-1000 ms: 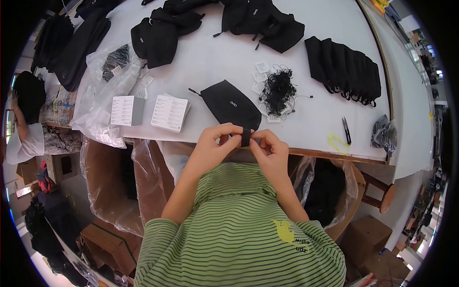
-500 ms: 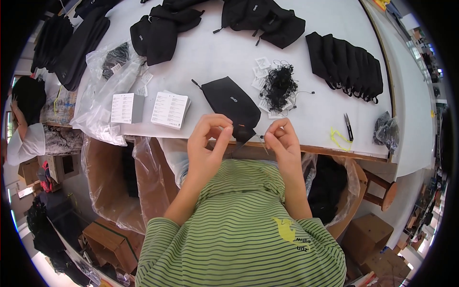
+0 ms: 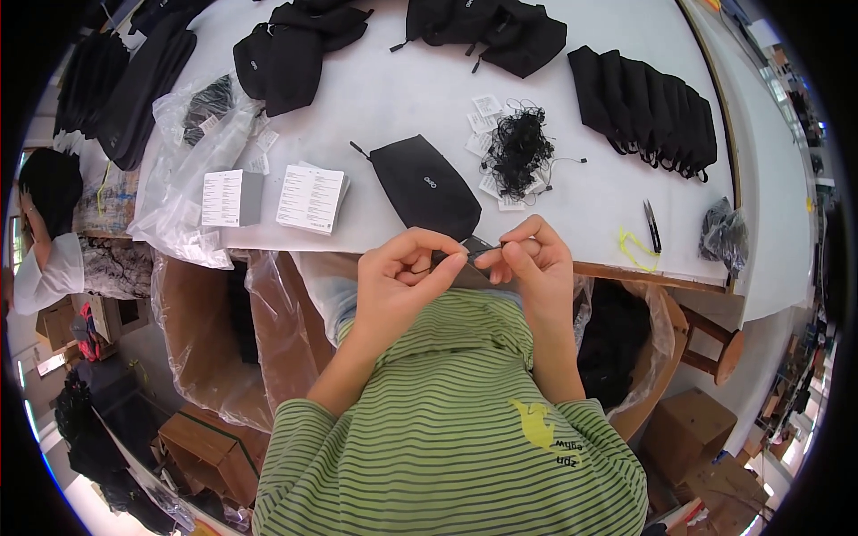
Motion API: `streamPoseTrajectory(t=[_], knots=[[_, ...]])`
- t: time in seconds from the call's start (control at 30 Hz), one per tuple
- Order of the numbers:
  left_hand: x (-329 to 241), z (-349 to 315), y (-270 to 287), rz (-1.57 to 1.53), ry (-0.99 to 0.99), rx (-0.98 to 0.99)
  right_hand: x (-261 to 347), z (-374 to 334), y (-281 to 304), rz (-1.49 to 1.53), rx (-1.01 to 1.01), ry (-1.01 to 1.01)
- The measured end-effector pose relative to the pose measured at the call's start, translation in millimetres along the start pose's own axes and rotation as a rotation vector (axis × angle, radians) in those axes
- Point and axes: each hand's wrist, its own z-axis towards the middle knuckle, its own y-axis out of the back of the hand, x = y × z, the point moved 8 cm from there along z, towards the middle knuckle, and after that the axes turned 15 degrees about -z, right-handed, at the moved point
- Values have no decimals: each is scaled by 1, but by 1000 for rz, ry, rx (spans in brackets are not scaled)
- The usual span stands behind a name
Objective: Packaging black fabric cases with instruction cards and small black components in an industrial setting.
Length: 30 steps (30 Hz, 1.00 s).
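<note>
A black zip pouch point(image 3: 424, 185) lies on the table in front of me, its lower corner reaching the near edge behind my fingers. My left hand point(image 3: 407, 272) is closed in a pinch, with a small dark strip showing at its fingertips. Close beside it, my right hand point(image 3: 534, 259) pinches a thin black string at the pouch's lower end. My fingers hide how string and pouch meet. Beyond the right hand lies a tangled heap of black strings point(image 3: 520, 152), with white tags point(image 3: 480, 143) under and beside it.
Two stacks of white printed cards point(image 3: 311, 198) and a clear plastic bag point(image 3: 170, 210) lie at left. More black pouches point(image 3: 642, 112) cover the far and right table. Black thread snips point(image 3: 652, 228) lie near the right edge. Lined cartons point(image 3: 210, 344) stand below the table.
My hands have come closer together, and their fingertips now nearly meet at the pouch's lower end. The table and its things sit slightly higher and further left in view.
</note>
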Motion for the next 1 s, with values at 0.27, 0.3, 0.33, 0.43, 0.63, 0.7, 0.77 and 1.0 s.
streamPoseTrajectory(t=[0.27, 0.3, 0.33, 0.43, 0.63, 0.7, 0.77, 1.0], knots=[[-3, -2, -8, 53, -26, 15, -4, -3, -9, 22, -80, -44], [-3, -2, -7, 71, -33, 13, -4, -3, -10, 14, -74, -47], [-3, -1, -7, 90, -40, 11, -3, -3, -12, 15, -74, -48], [-3, -2, -7, 81, -34, 9, 0, -3, -14, 12, -67, -36], [-4, -2, -4, 85, -47, 3, 2, -2, -12, 4, -87, -28], [-3, -2, -4, 94, -40, 3, 1, -3, -14, 20, -54, -47], [-3, -2, -4, 104, -35, 3, 2, -3, -15, 7, -59, -43], [-1, -3, -6, 92, -11, 10, 2, -2, -16, -49, -41, -49]])
